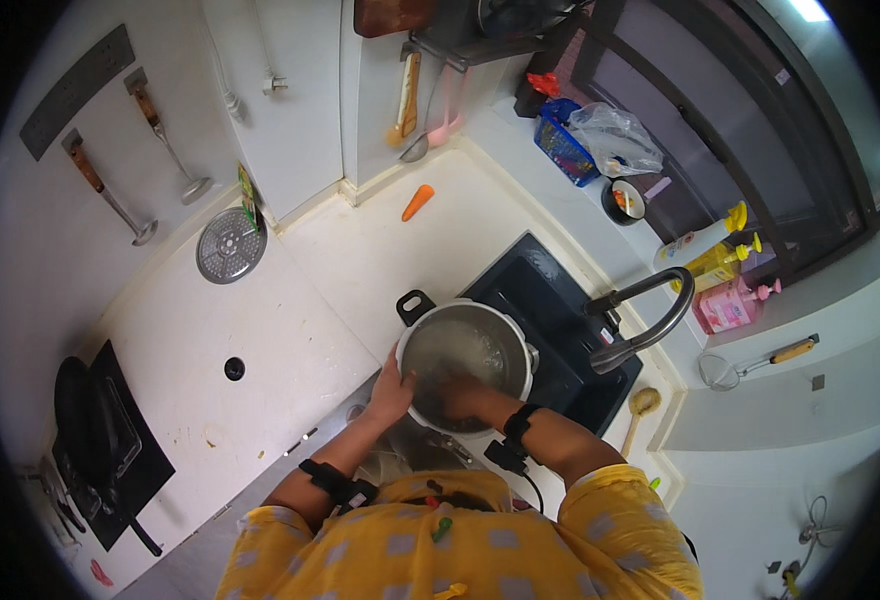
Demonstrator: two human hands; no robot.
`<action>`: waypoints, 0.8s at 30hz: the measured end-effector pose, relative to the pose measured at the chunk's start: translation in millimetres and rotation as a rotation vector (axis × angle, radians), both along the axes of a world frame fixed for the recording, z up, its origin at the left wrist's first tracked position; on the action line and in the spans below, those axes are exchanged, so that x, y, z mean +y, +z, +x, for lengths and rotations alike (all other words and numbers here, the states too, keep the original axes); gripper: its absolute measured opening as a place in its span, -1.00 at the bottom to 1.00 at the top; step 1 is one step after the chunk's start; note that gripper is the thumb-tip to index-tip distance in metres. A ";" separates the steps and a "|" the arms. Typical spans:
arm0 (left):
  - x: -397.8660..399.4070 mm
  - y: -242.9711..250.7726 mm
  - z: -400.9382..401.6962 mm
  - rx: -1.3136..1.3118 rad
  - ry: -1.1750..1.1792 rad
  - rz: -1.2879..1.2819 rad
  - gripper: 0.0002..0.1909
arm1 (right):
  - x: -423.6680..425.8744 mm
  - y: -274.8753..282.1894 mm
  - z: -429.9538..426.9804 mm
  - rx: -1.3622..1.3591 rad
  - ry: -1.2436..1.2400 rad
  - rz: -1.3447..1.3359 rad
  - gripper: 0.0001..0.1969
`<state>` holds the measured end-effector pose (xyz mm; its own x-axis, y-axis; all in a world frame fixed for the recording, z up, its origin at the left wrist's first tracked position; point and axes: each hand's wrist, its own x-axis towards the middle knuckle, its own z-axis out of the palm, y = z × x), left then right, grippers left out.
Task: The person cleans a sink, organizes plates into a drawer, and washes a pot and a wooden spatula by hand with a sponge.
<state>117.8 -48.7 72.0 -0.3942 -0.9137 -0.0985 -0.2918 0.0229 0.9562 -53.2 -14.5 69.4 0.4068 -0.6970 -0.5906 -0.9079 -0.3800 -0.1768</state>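
A metal cooking pot (477, 330) with a black side handle stands at the near edge of the dark sink, partly over the counter. Cloudy water with small bubbles fills part of it. My left hand (393, 390) grips the pot's left rim, its thumb over the edge. My right hand (464, 394) reaches down inside the pot; its fingers are under the murky water, so whether they hold anything is hidden. To the right of the pot the gooseneck faucet (654, 330) arches over the dark sink basin (560, 330).
A carrot (417, 202) lies on the counter behind. A perforated steamer plate (231, 246) leans at the back left, and a black wok (84, 427) sits on the stove at far left. Pump bottles (717, 304) line the sill; a pot brush (644, 403) lies right of the sink.
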 end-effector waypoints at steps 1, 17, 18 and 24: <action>1.1 -0.3 -0.4 -0.006 0.014 0.001 -0.36 | -0.7 0.7 3.5 -0.006 0.014 0.001 -0.47; 7.0 8.4 -10.5 -0.194 0.226 0.119 -0.55 | -24.2 3.2 -30.0 0.255 -0.101 -0.054 -0.46; 6.4 10.1 -11.6 -0.193 0.232 0.118 -0.55 | -22.4 8.9 -30.6 0.268 -0.126 -0.019 -0.49; 5.9 5.5 -13.5 -0.258 0.278 0.119 -0.60 | -6.3 12.8 -20.0 0.032 -0.146 0.457 -0.60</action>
